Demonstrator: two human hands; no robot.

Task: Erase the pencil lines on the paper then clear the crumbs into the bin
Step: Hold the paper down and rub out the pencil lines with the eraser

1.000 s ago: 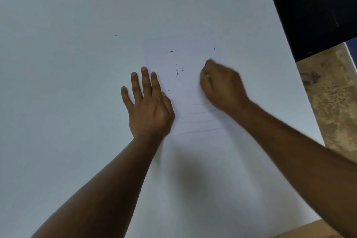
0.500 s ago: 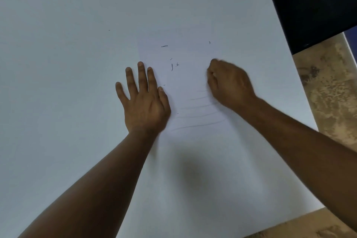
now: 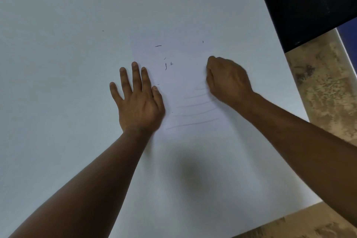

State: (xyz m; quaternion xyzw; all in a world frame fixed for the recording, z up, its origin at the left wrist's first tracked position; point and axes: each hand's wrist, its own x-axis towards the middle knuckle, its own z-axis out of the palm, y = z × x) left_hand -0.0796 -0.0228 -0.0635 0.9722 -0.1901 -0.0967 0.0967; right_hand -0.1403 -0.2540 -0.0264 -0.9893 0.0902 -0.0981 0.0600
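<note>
Paper (image 3: 185, 83): thin, light, likely to slide; needs pinning.
Left hand (image 3: 138, 100): fingers spread flat on paper's left edge.
Right hand (image 3: 228, 81): fingers curled on the paper; eraser unseen.

Thin white paper sheet (image 3: 185, 75): matt, smooth, faint grey pencil lines (image 3: 193, 122) near its lower edge. Dark curled eraser crumbs (image 3: 165, 66) on upper part: rubbery look. Wide white table top (image 3: 67, 44): smooth, matt, slight sheen. Beige mottled floor (image 3: 324, 87) past right edge: rough, stone-like. Black panel (image 3: 309, 0) at far right corner: matt.
</note>
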